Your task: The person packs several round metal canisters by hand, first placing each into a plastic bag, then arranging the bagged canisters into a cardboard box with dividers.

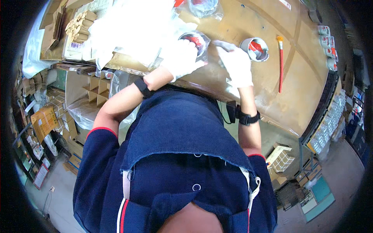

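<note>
My left hand (182, 61), in a white glove, grips a round grey metal part (199, 42) inside a clear plastic bag, with something red in its opening. The thumb is held out to the right. My right hand (235, 62), also white-gloved, is just right of it, fingers stretched toward the bag; whether they touch the film is hard to see. Beside the right hand stands a second grey metal cylinder (264, 54), unbagged, with red inside. Another bagged metal part (203, 7) lies farther back. Farther right is a red-handled brush (281, 64) with yellowish bristles.
A brown-covered worktable (299, 97) spans the front. Glaring white plastic bags (134, 33) cover its left part, beside a bundle of cardboard pieces (81, 26). Below the left edge sits a divided carton (79, 91). Several similar parts (328, 40) line the right edge.
</note>
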### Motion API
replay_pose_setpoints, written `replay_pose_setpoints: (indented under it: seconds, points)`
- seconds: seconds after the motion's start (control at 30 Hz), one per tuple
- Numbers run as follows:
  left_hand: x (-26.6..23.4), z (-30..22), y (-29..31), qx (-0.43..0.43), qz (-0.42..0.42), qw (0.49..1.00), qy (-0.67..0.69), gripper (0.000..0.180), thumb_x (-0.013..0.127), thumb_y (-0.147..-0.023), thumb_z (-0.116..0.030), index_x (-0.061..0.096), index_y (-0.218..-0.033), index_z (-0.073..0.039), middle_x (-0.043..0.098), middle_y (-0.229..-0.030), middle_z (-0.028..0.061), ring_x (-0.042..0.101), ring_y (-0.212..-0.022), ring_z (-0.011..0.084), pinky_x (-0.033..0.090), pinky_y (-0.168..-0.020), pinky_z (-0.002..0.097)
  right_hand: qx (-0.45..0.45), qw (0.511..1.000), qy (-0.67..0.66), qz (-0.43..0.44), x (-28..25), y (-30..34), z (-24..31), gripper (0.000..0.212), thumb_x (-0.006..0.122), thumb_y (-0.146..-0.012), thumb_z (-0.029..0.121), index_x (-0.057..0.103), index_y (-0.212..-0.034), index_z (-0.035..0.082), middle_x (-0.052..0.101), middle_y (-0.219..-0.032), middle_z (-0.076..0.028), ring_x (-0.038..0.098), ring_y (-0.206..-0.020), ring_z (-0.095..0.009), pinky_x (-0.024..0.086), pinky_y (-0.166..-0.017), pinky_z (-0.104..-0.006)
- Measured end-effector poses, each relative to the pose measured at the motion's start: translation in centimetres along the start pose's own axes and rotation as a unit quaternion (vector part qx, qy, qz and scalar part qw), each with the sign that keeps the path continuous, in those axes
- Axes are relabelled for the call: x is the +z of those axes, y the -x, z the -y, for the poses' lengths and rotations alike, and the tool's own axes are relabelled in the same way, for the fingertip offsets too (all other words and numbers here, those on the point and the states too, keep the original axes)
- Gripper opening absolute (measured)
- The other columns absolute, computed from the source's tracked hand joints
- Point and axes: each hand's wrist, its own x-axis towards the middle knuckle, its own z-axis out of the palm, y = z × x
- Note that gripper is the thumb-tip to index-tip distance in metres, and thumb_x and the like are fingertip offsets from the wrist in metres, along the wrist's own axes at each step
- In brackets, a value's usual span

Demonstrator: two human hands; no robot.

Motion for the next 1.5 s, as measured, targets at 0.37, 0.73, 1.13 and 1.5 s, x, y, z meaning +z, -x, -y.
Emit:
replay_pose_setpoints:
  seconds: [0.37, 0.73, 1.13, 1.5]
  points:
    - [-1.4, 4.7, -7.9, 0.097, -0.067, 0.987, 0.108, 0.025, 0.057, -0.09, -0.024, 0.062, -0.108, -0.007, 0.057, -0.101, 0.016, 0.055, -0.099, 0.0299, 0.048, -0.086, 0.0405, 0.145, 0.989, 0.015, 0.023, -1.8, 5.9, -3.2, 0.028, 0.056, -0.091, 0.033, 0.071, -0.114, 0.027, 0.069, -0.096, -0.007, 0.064, -0.083, -0.026, 0.051, -0.079, -0.0368]
    - [-3.5, 5.9, -12.9, 0.036, -0.037, 0.997, -0.057, 0.03, 0.059, -0.082, -0.025, 0.066, -0.109, -0.015, 0.065, -0.103, 0.015, 0.065, -0.09, 0.0323, 0.053, -0.081, 0.0425, 0.171, 0.983, 0.001, 0.072, -1.1, 7.4, -3.5, 0.028, 0.055, -0.092, 0.032, 0.071, -0.115, 0.026, 0.071, -0.102, -0.006, 0.065, -0.094, -0.024, 0.05, -0.087, -0.0342]
    - [-5.5, 3.1, 16.0, -0.339, -0.139, 0.904, 0.222, 0.052, 0.064, -0.076, -0.041, 0.063, -0.122, -0.019, 0.06, -0.102, 0.0179, 0.063, -0.091, 0.0358, 0.052, -0.081, 0.046, 0.108, 0.969, 0.007, 0.223, 3.1, 3.7, -4.2, 0.028, 0.055, -0.094, 0.029, 0.07, -0.114, 0.016, 0.068, -0.083, -0.005, 0.063, -0.067, -0.018, 0.05, -0.067, -0.0316]
    - [6.0, 27.3, 39.9, -0.507, 0.091, 0.857, -0.013, 0.027, 0.06, -0.077, -0.028, 0.072, -0.096, -0.014, 0.068, -0.083, 0.0145, 0.066, -0.083, 0.0347, 0.053, -0.078, 0.0464, 0.275, 0.949, -0.115, 0.104, 9.5, 2.5, -4.0, 0.009, 0.058, -0.089, 0.012, 0.064, -0.089, 0.006, 0.056, -0.055, -0.004, 0.048, -0.042, -0.01, 0.038, -0.04, -0.024]
